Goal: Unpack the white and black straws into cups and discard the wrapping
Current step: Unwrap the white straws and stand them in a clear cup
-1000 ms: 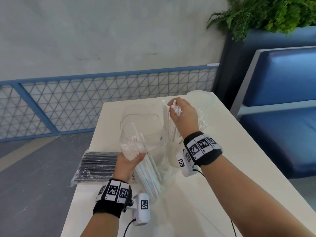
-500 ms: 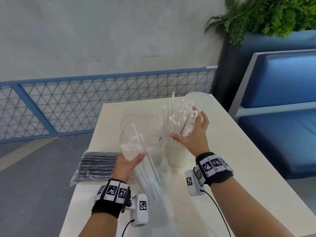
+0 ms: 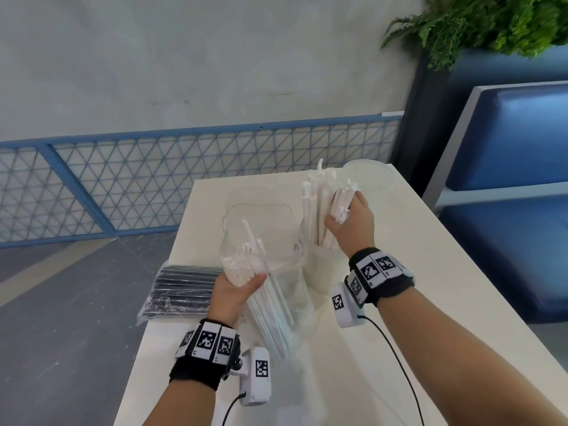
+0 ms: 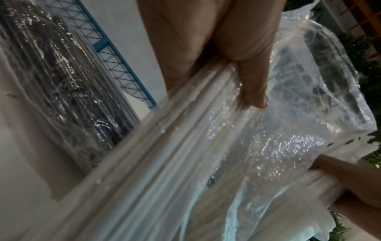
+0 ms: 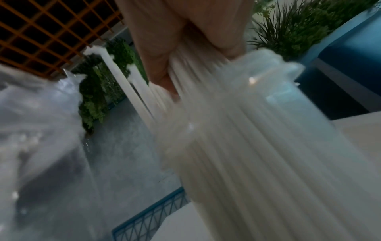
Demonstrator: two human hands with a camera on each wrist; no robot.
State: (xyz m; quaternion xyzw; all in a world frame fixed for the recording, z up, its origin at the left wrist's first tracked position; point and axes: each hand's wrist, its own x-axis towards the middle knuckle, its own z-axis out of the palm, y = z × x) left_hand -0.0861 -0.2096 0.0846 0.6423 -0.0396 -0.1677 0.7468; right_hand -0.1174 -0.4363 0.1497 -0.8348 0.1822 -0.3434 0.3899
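Observation:
My left hand (image 3: 238, 285) grips a clear plastic bag (image 3: 261, 238) of white straws (image 3: 270, 305), fingers and thumb curled round the bundle (image 4: 185, 146) through the film. The bag's open mouth stands upward. My right hand (image 3: 349, 216) is wrapped round a sheaf of white straws (image 3: 319, 204) that stands in a translucent cup (image 3: 319, 272); in the right wrist view the thumb (image 5: 163, 76) presses on the sheaf (image 5: 237, 130). A sealed pack of black straws (image 3: 181, 290) lies flat at the table's left edge.
A second, empty clear cup (image 3: 372, 176) stands at the table's far right corner. The white table (image 3: 415, 302) ends close on the left, where the grey floor drops away. A blue mesh railing (image 3: 153, 179) runs behind; a blue bench (image 3: 507, 179) and a planter sit at right.
My right hand, open beside the straws in the cup half a second ago, has moved up and closed round them. The left hand and bag stay where they were.

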